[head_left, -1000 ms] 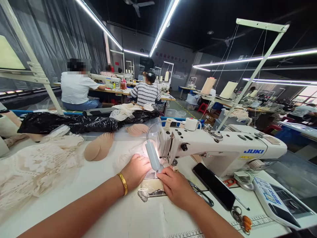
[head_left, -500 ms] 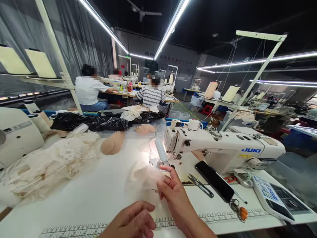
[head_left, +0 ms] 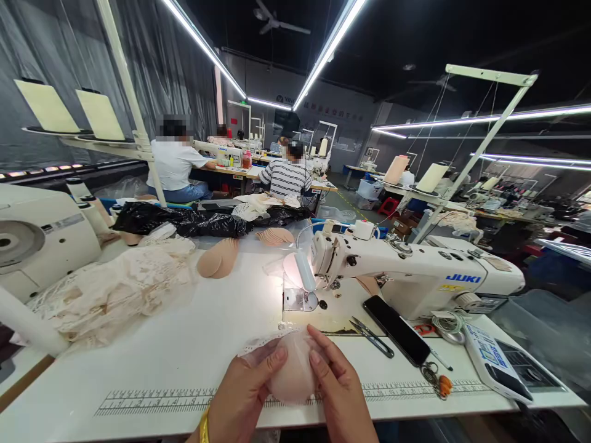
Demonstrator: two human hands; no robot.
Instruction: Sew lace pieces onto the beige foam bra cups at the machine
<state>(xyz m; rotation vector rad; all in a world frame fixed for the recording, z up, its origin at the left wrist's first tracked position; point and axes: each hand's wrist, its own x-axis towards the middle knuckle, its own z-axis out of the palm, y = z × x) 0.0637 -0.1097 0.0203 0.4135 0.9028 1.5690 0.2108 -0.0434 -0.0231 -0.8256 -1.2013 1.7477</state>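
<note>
Between my two hands is a pale pink, rounded bra cup point(head_left: 292, 368) with sheer, lace-edged fabric along its upper left. My left hand point(head_left: 247, 387) grips its left side, thumb on top. On the right side, my right hand point(head_left: 336, 378) holds it with the thumb on the front and the index finger at the upper edge. The cup is above the printed ruler strip point(head_left: 157, 401), near the table's front edge. Just beyond stands a white JUKI sewing machine point(head_left: 401, 271), its lamp point(head_left: 305, 271) shining on the metal needle plate point(head_left: 299, 300).
Thread snips point(head_left: 373, 337), a black phone point(head_left: 396, 331) and keys with an orange charm point(head_left: 436, 380) lie at right. Cream lace fabric point(head_left: 120, 286) is heaped at left. Beige cup pads point(head_left: 219, 258) and black plastic point(head_left: 184, 220) lie behind. Two co-workers sit farther off.
The sheer fabric piece came back from beside the needle toward the table's front edge. My left hand, loose before, now grips it along with my right, and its rounded cup shape shows.
</note>
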